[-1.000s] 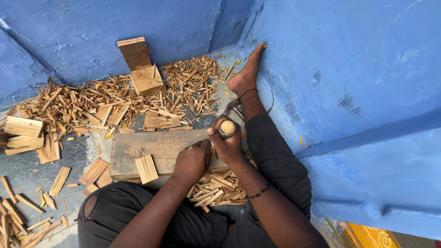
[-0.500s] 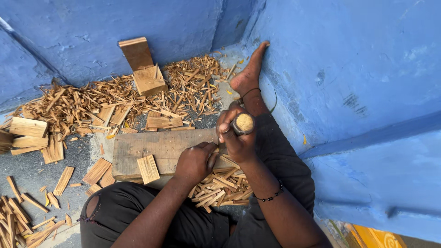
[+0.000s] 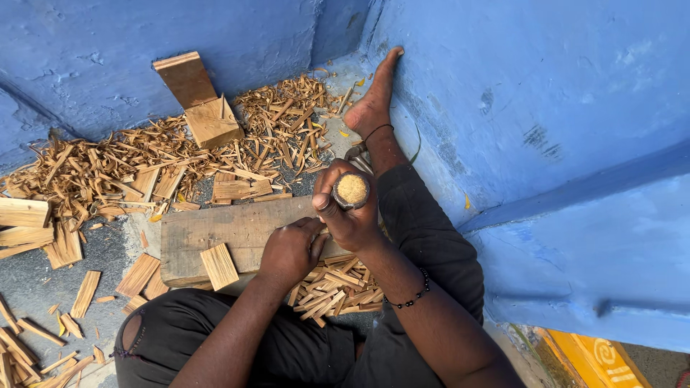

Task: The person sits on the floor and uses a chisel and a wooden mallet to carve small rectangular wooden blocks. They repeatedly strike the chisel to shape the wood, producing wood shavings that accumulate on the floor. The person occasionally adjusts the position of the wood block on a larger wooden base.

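Two bare hands work over a thick wooden board (image 3: 230,233) that lies flat on the grey floor in front of the seated person, in the only view, from the head camera. On the right side of the board, the right hand (image 3: 348,215) is raised and wraps its fingers tightly round a cylindrical tool handle (image 3: 351,190), whose round, pale end faces the camera; what lies below the handle is hidden by the hand. Just left of it and a little nearer, the left hand (image 3: 291,251) rests on the board's near right part with its fingers curled down; what they pinch, if anything, cannot be made out. One small flat wood piece (image 3: 218,266) lies on the near left edge of the board. Near the hands, a heap of thin split sticks (image 3: 334,287) lies between the person's legs. Beyond the board, a wide spread of wood slivers (image 3: 144,169) covers the floor up to the blue wall (image 3: 546,93), and two larger wooden blocks (image 3: 201,108) lean there at the far side. More flat offcuts (image 3: 25,223) lie at the far left. On the right, the person's bare foot (image 3: 374,100) stretches along the wall.
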